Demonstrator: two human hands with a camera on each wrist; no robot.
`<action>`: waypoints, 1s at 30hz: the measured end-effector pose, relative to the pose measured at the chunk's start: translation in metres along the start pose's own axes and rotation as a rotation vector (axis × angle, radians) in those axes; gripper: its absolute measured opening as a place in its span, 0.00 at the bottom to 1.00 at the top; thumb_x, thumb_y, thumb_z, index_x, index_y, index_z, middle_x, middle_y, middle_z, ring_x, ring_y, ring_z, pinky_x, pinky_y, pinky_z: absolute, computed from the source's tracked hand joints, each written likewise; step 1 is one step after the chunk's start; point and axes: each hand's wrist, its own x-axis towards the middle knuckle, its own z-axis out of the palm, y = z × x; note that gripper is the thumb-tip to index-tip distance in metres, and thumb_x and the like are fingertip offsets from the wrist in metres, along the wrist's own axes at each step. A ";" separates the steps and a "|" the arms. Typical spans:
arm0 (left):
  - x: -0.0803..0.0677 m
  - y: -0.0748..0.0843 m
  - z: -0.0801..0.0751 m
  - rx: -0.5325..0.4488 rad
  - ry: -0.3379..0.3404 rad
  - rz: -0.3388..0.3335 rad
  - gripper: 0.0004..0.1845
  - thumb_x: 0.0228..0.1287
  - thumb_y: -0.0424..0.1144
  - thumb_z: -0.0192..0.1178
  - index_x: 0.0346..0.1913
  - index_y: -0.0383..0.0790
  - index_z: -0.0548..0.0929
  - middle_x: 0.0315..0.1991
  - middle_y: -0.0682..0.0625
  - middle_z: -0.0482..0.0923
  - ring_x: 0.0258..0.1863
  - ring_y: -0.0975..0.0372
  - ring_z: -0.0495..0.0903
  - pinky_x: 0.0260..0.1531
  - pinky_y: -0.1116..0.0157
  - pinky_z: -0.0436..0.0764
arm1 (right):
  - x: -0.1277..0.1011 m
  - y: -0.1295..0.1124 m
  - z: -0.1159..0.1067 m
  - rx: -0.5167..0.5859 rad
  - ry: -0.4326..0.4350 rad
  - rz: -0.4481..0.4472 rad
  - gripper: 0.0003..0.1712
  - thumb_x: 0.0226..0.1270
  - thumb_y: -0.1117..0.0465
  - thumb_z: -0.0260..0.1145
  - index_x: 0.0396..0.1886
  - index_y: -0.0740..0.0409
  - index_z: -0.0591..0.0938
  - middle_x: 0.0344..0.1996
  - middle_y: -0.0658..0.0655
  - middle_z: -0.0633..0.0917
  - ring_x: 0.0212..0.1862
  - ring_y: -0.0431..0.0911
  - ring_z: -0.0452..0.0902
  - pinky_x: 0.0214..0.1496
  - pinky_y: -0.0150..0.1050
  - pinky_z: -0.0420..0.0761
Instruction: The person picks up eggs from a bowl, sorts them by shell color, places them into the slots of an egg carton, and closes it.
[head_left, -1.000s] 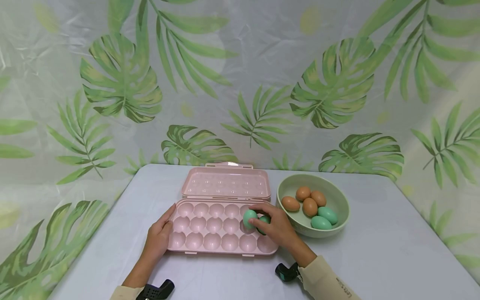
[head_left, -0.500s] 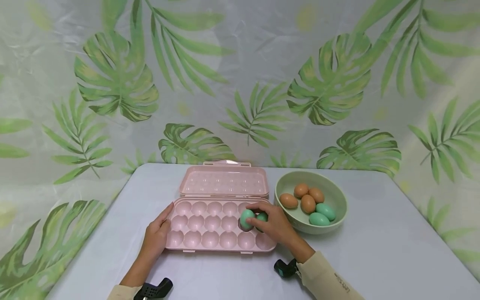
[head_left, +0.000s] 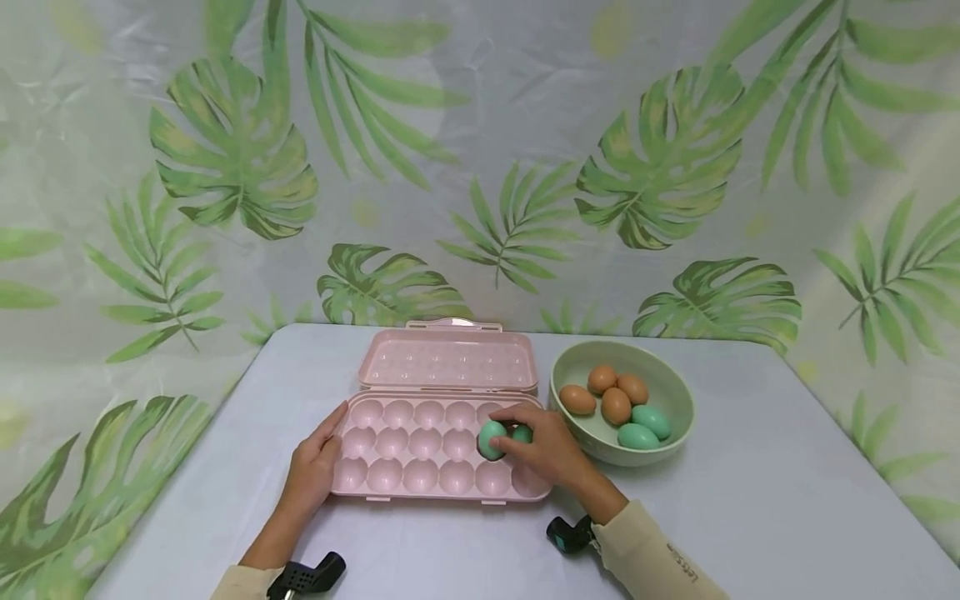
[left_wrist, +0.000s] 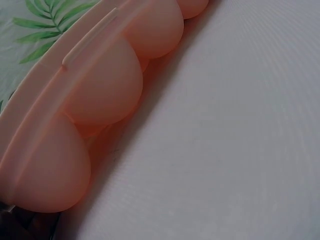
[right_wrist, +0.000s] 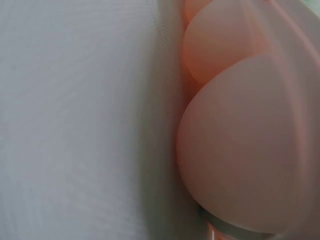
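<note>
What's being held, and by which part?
The right hand pinches a green egg by its right side; the left hand holds the pink egg tray by its left edge.

Egg tray [head_left: 425, 443] looked smooth plastic, glossy on top, duller beneath; green egg [head_left: 491, 437] smooth, faint sheen; bowl [head_left: 679, 396] seemed matt plastic; counter [head_left: 757, 475] matt; leaf-print sheet [head_left: 525, 75] creased, plastic-like shine; sleeves [head_left: 651, 550] were matt cloth
</note>
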 end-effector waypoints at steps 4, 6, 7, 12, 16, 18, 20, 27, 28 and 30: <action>0.002 0.002 0.001 -0.007 -0.012 0.003 0.25 0.71 0.30 0.41 0.71 0.36 0.66 0.71 0.43 0.62 0.72 0.51 0.56 0.69 0.53 0.55 | -0.001 -0.001 -0.002 -0.007 0.006 0.008 0.19 0.54 0.56 0.74 0.47 0.51 0.86 0.42 0.47 0.86 0.46 0.42 0.80 0.49 0.42 0.80; 0.002 0.003 0.001 -0.011 -0.015 0.001 0.26 0.71 0.29 0.41 0.71 0.36 0.65 0.71 0.44 0.62 0.72 0.52 0.56 0.69 0.53 0.55 | 0.000 -0.001 -0.003 -0.004 0.005 0.007 0.19 0.54 0.56 0.74 0.48 0.52 0.86 0.42 0.48 0.86 0.46 0.43 0.80 0.49 0.44 0.80; 0.003 0.003 0.001 -0.013 -0.019 0.005 0.26 0.71 0.29 0.41 0.71 0.36 0.65 0.71 0.44 0.61 0.72 0.52 0.56 0.69 0.53 0.55 | 0.000 -0.001 -0.003 -0.002 0.006 0.006 0.19 0.54 0.56 0.74 0.48 0.52 0.86 0.42 0.48 0.86 0.46 0.44 0.80 0.49 0.44 0.80; 0.003 0.003 0.001 -0.011 -0.016 -0.006 0.26 0.71 0.30 0.41 0.71 0.37 0.65 0.71 0.44 0.61 0.72 0.52 0.56 0.70 0.53 0.55 | 0.001 0.002 -0.003 0.017 -0.002 0.008 0.20 0.55 0.56 0.74 0.48 0.53 0.86 0.42 0.48 0.86 0.45 0.44 0.81 0.48 0.42 0.80; 0.001 0.001 0.001 -0.003 -0.011 -0.020 0.26 0.72 0.31 0.41 0.71 0.38 0.65 0.71 0.45 0.61 0.72 0.52 0.55 0.69 0.53 0.55 | 0.002 0.003 -0.003 0.041 -0.010 0.026 0.21 0.55 0.55 0.75 0.49 0.53 0.85 0.43 0.48 0.86 0.44 0.43 0.81 0.47 0.39 0.81; 0.001 0.001 0.000 -0.001 -0.014 -0.015 0.26 0.72 0.31 0.41 0.71 0.38 0.65 0.72 0.45 0.60 0.73 0.52 0.55 0.69 0.53 0.55 | 0.002 0.002 -0.003 0.054 -0.005 0.029 0.21 0.55 0.55 0.75 0.49 0.54 0.85 0.44 0.49 0.86 0.45 0.43 0.81 0.48 0.40 0.81; 0.001 0.000 0.000 -0.002 -0.016 -0.010 0.26 0.72 0.30 0.41 0.71 0.37 0.65 0.72 0.45 0.60 0.73 0.52 0.55 0.69 0.53 0.55 | 0.002 0.001 -0.004 0.064 0.002 0.025 0.20 0.55 0.56 0.74 0.48 0.55 0.85 0.45 0.49 0.86 0.46 0.44 0.82 0.50 0.41 0.80; 0.001 0.001 0.000 -0.003 -0.023 -0.007 0.26 0.72 0.31 0.41 0.71 0.37 0.65 0.72 0.44 0.60 0.72 0.51 0.55 0.69 0.52 0.55 | 0.002 0.002 -0.008 0.068 -0.011 0.043 0.22 0.57 0.53 0.73 0.51 0.55 0.84 0.48 0.49 0.85 0.51 0.44 0.80 0.54 0.43 0.79; 0.001 0.001 0.000 -0.004 -0.026 -0.008 0.26 0.72 0.31 0.41 0.71 0.37 0.64 0.72 0.44 0.60 0.73 0.51 0.55 0.69 0.52 0.55 | 0.002 0.002 -0.009 0.070 -0.014 0.048 0.22 0.58 0.53 0.73 0.51 0.56 0.84 0.48 0.49 0.85 0.52 0.44 0.79 0.55 0.43 0.78; 0.000 0.000 0.000 -0.010 -0.028 -0.009 0.26 0.72 0.31 0.41 0.72 0.37 0.64 0.72 0.44 0.60 0.73 0.52 0.55 0.70 0.53 0.55 | 0.002 -0.001 -0.012 0.086 -0.021 0.051 0.22 0.59 0.54 0.72 0.52 0.57 0.83 0.49 0.51 0.85 0.54 0.44 0.79 0.57 0.44 0.77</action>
